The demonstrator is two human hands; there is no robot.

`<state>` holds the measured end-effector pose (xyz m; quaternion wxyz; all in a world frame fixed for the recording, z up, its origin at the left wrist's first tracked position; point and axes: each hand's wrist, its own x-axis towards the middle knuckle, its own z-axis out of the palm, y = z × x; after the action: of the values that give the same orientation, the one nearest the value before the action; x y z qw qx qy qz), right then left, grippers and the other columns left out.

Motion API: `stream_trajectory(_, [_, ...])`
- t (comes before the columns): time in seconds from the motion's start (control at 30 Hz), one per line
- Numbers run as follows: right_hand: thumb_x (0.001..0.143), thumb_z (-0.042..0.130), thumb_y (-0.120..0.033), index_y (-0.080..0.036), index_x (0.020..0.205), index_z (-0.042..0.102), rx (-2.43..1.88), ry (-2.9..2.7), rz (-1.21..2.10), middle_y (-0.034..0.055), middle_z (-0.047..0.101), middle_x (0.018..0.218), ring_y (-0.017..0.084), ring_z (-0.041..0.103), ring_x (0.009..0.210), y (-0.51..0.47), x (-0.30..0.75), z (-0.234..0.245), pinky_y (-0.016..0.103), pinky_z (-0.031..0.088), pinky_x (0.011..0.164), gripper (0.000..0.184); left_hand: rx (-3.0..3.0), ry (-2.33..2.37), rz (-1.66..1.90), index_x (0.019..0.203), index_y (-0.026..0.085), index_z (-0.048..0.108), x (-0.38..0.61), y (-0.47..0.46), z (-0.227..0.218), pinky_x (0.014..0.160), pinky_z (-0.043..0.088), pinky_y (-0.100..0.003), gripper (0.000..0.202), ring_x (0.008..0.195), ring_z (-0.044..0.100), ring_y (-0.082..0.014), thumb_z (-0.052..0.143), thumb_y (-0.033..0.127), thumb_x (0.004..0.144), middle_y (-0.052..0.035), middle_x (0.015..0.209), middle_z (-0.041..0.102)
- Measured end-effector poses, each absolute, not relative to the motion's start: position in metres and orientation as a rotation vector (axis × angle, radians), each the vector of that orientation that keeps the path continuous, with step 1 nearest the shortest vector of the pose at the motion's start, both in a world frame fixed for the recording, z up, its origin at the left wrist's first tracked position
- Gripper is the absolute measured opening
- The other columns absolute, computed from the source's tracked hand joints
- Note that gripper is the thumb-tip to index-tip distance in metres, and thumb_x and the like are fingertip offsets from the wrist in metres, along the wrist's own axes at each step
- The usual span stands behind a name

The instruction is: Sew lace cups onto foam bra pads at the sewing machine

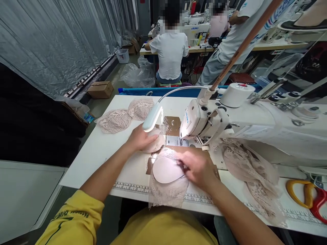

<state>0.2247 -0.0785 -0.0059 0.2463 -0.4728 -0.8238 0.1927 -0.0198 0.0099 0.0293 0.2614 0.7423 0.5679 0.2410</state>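
Note:
My left hand (139, 139) rests flat on a pale lace cup piece (155, 144) just left of the sewing machine's needle area, under the gooseneck lamp (152, 117). My right hand (196, 168) is blurred by motion and lies on the right edge of a white foam cup (166, 169). That cup sits on beige lace fabric (167, 194) hanging over the table's front edge. The white sewing machine (250, 119) stands to the right.
A finished lace bra piece (122, 117) lies at the table's far left. More lace (251, 170) is piled right of the needle. Yellow and red scissors (308, 195) lie at the far right. Other people sit at machines behind. A cardboard box (100, 89) is on the floor.

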Motion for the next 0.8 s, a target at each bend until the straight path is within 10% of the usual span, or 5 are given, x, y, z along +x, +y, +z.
stream_trajectory(0.13, [0.068, 0.051, -0.004, -0.024, 0.092, 0.065, -0.966, -2.609, 0.569, 0.0069, 0.064, 0.110, 0.018, 0.060, 0.080, -0.084, 0.217, -0.002, 0.026, 0.041, 0.059, 0.035, 1.961, 1.510, 0.452, 0.106, 0.018, 0.063, -0.015, 0.030, 0.011, 0.076, 0.042, -0.031, 0.049, 0.097, 0.056, -0.0284, 0.073, 0.034, 0.061, -0.0083, 0.102, 0.063])
stream_trajectory(0.33, [0.068, 0.049, -0.005, -0.021, 0.065, 0.057, -1.347, -2.448, 0.845, 0.0015, 0.062, 0.071, 0.018, 0.057, 0.066, -0.079, 0.247, 0.011, 0.028, 0.042, 0.058, 0.018, 1.791, 1.290, 0.407, 0.072, 0.017, 0.058, -0.020, 0.018, 0.002, 0.055, 0.035, -0.023, 0.016, 0.059, 0.050, -0.0133, 0.058, 0.033, 0.074, 0.0017, 0.064, 0.053])
stream_trajectory(0.6, [0.076, 0.067, -0.040, -0.018, 0.122, 0.057, -1.335, -1.752, 1.256, 0.0092, 0.066, 0.107, 0.024, 0.061, 0.101, -0.056, 0.214, -0.001, 0.037, 0.049, 0.087, 0.051, 1.341, 0.951, 0.576, 0.076, 0.016, 0.054, -0.017, 0.009, 0.005, 0.055, 0.034, -0.021, 0.026, 0.056, 0.044, -0.0084, 0.063, 0.040, 0.077, 0.0038, 0.064, 0.049])
stream_trajectory(0.8, [0.085, 0.056, -0.033, -0.018, 0.072, 0.058, -1.316, -1.781, 1.170, -0.0009, 0.057, 0.069, 0.014, 0.051, 0.066, -0.054, 0.193, -0.003, 0.027, 0.042, 0.063, 0.021, 1.651, 0.929, 0.539, 0.086, 0.017, 0.061, -0.019, 0.003, 0.014, 0.073, 0.043, -0.026, 0.015, 0.081, 0.056, -0.0151, 0.061, 0.028, 0.077, -0.0029, 0.093, 0.062])
